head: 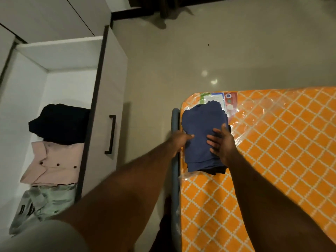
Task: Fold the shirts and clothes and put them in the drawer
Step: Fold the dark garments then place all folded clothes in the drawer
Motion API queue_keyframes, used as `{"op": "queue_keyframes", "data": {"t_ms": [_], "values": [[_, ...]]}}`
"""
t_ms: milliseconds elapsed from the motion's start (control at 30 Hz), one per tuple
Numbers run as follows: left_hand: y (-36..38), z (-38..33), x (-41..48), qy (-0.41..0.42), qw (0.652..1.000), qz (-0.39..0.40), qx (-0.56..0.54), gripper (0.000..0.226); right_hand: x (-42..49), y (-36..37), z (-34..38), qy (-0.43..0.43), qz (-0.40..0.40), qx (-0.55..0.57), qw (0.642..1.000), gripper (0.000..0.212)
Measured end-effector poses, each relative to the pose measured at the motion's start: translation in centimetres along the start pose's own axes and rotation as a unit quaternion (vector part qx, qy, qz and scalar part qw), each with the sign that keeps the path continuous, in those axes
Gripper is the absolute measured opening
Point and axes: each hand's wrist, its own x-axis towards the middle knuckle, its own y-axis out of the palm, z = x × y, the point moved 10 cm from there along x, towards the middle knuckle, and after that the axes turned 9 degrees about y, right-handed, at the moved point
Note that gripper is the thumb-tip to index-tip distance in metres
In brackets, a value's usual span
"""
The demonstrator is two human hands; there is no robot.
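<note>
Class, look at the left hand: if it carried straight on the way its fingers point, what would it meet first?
The left hand points right, its fingertips already at the folded blue garment on the orange mattress. It would probably press into that cloth first, then meet the right hand resting on it.

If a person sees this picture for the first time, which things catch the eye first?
The bright orange checked mattress on the right stands out most. At its near-left corner both hands, left hand and right hand, rest on a folded blue garment. On the left, an open white drawer holds folded clothes.
</note>
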Motion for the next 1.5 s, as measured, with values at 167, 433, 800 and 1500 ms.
{"op": "queue_keyframes", "data": {"t_ms": [167,433,800,1500], "values": [[2.7,0.8,2.4,-0.011,0.996,0.018,-0.083,0.043,1.4,-0.2,0.2,-0.001,0.012,0.004,1.0,0.062],[4.7,1.2,3.3,-0.006,0.985,0.081,-0.152,0.041,1.6,-0.1,-0.6,-0.019,0.014,0.035,0.999,0.05],[7.1,-1.8,0.0,0.038,0.968,0.088,-0.23,0.057,-2.1,-2.1,-0.4,-0.087,-0.043,0.098,0.99,0.046],[-14.9,-18.2,-23.8,0.158,0.937,0.127,-0.286,0.061,-27.0,16.6,8.9,-0.069,0.257,0.025,0.964,0.066]]}}
